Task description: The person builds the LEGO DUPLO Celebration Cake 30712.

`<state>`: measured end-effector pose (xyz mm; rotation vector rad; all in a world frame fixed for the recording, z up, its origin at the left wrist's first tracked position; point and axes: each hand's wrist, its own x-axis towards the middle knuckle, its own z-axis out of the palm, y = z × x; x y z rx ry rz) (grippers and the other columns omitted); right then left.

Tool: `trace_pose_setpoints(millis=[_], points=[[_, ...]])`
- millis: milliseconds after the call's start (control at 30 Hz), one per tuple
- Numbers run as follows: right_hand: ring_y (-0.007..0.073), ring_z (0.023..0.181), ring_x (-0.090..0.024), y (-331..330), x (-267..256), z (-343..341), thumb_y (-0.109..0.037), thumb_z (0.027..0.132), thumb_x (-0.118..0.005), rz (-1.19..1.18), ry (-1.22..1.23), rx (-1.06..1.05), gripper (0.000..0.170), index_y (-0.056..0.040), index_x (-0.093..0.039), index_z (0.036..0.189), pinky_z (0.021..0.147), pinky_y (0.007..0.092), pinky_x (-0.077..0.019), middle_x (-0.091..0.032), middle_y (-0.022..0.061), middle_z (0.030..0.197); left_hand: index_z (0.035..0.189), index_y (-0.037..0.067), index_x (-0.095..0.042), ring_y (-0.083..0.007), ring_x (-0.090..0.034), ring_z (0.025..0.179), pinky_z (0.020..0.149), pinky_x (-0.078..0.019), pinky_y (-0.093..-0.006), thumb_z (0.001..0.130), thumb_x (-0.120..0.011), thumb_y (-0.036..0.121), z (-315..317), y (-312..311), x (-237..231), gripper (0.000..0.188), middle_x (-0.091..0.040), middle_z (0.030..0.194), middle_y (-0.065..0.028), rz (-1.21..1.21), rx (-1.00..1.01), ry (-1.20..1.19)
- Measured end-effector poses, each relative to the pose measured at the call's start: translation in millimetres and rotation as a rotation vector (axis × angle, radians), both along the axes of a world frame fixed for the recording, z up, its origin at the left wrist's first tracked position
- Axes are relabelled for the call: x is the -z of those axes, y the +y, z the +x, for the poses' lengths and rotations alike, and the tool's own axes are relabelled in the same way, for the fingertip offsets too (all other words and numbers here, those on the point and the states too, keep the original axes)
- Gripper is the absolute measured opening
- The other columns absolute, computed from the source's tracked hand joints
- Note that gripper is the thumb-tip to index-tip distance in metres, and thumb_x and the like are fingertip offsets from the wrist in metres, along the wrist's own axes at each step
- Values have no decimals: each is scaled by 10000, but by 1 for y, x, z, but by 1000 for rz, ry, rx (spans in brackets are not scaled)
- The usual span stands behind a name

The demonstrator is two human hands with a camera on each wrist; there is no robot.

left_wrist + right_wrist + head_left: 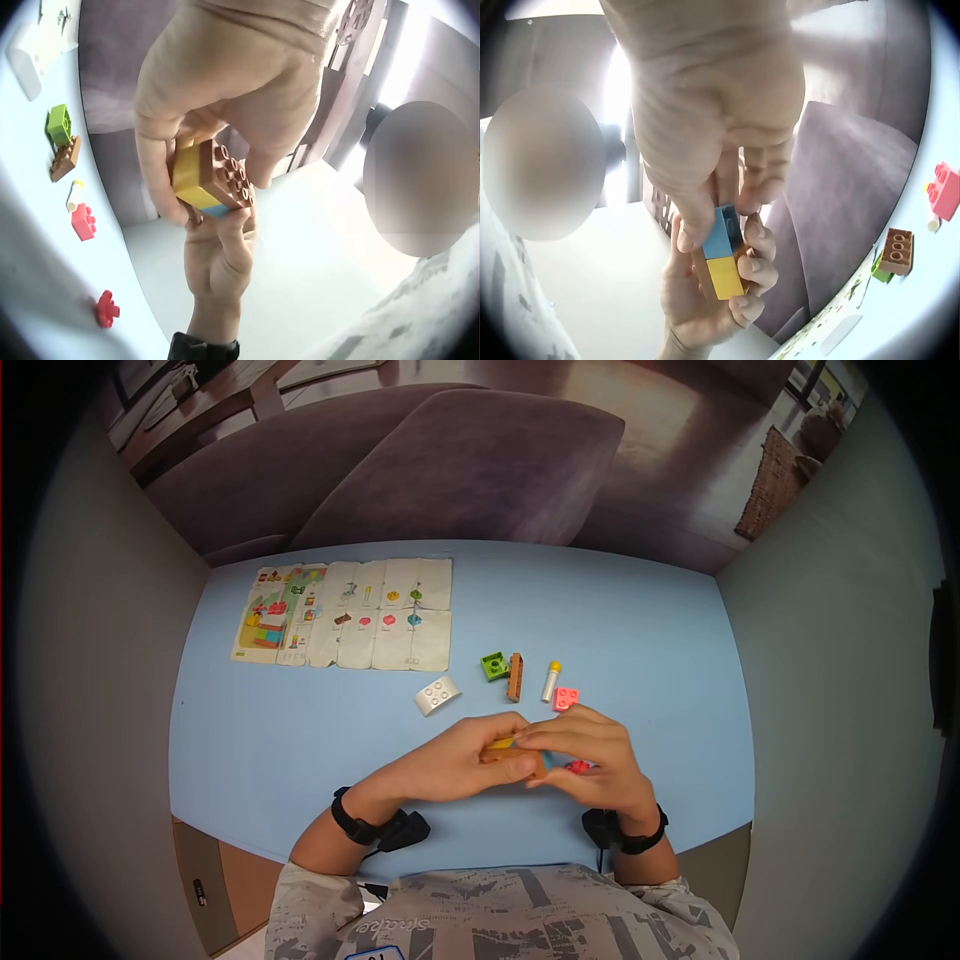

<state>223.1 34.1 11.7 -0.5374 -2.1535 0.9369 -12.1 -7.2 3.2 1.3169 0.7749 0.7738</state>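
Note:
Both hands hold one small block assembly above the table's near part. It has a brown studded brick [229, 176] against a yellow brick [190, 174] and a blue brick [718, 238]. My left hand [450, 760] grips the brown and yellow part between thumb and fingers. With thumb and fingertips, my right hand [597, 760] pinches the blue brick, which lies beside the yellow one in the right wrist view. Under the right hand, a red flower-like piece [107, 309] lies on the table.
On the blue table [300, 760] lie a white curved brick [437, 696], a green brick [494, 666], a brown brick [515, 677], a white stick with yellow top [551, 682] and a pink brick [566, 698]. An instruction sheet [345, 615] lies at the back left.

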Motion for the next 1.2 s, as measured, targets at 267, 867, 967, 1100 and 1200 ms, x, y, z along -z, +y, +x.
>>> trace_pose_setpoints(millis=[267, 867, 967, 1100, 1200], points=[[409, 1405, -472, 13, 15, -7, -307, 855, -837, 7, -243, 193, 793, -32, -481, 1507, 1172, 516, -373, -477, 212, 1569, 997, 30, -602, -91, -589, 745, 669, -472, -261, 1037, -684, 372, -3, 6, -11, 353, -662, 818, -40, 152, -283, 466], [368, 1389, -502, 21, 61, -11, -183, 800, -876, 60, -733, 482, 672, -113, -630, 1422, 1123, 470, -463, -468, 201, 1569, 1296, 93, -609, -294, -675, 717, 702, -523, -412, 991, -643, 274, -4, 17, 21, 356, -695, 781, -127, 245, -381, 695], [348, 1313, -555, 22, 63, -12, -159, 822, -851, 100, -759, 449, 594, -118, -656, 1382, 1043, 455, -507, -530, 181, 1495, 1300, 66, -627, -323, -739, 814, 759, -572, -436, 970, -647, 256, 0, 18, 35, 382, -740, 837, -154, 411, -357, 901], [314, 1205, -610, 23, 65, -12, -95, 845, -810, 136, -751, 433, 460, -108, -703, 1292, 951, 419, -552, -604, 155, 1380, 1379, 85, -590, -327, -744, 786, 712, -585, -449, 935, -725, 306, 5, 17, 37, 514, -754, 860, -128, 388, -277, 964], [299, 1163, -630, 23, 68, -12, -43, 847, -784, 120, -707, 437, 375, -94, -737, 1216, 918, 398, -577, -636, 137, 1309, 1456, 111, -544, -313, -740, 753, 683, -585, -441, 909, -775, 358, 3, 18, 48, 643, -750, 850, -104, 466, -216, 1024]])
